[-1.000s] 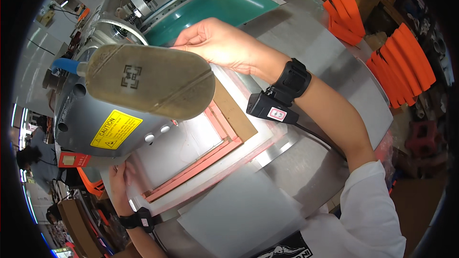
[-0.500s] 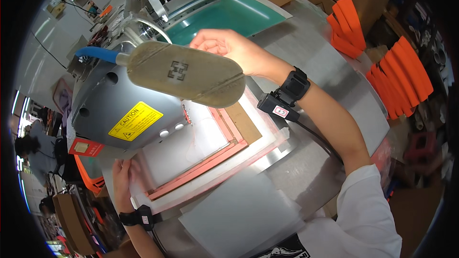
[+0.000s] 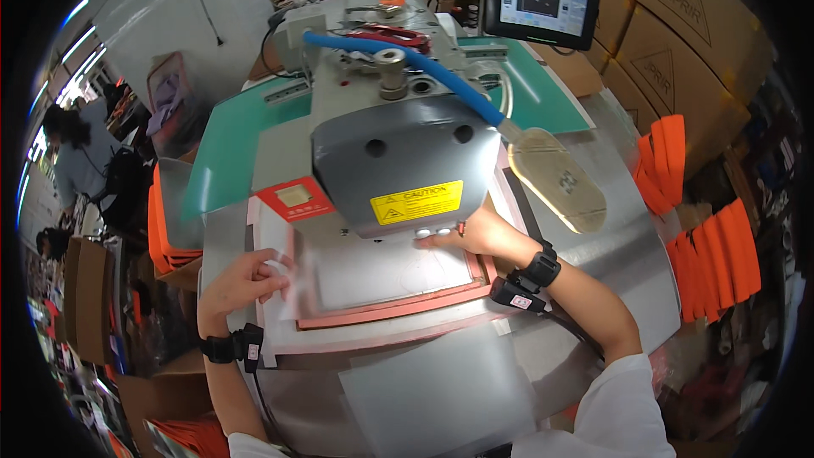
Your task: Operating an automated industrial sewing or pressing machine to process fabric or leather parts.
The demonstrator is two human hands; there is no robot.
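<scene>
In front of me stands a sewing machine with a grey head (image 3: 398,165) and a yellow caution label. Beneath it lies a pink-edged clamp frame (image 3: 398,309) around a white sheet (image 3: 365,276), with a loose thread on it. My right hand (image 3: 485,233) reaches in at the head's right underside, one digit stretched left just below two white buttons (image 3: 432,233); its other fingers are partly hidden behind the head. My left hand (image 3: 242,282) is at the frame's left side, fingers curled round a small pale thing (image 3: 278,268) too blurred to name.
A lamp (image 3: 555,178) on a blue gooseneck (image 3: 407,58) hangs right of the head. Translucent sheets (image 3: 437,394) lie nearest me. Orange strips (image 3: 716,259) stand at the right, cartons (image 3: 670,25) behind. A screen (image 3: 543,4) stands at the back; a person (image 3: 85,148) is far left.
My view has swung, so the machine now appears more centred. My right hand has come from beside the head to its lower front. The left hand has lifted from the frame's edge and curled.
</scene>
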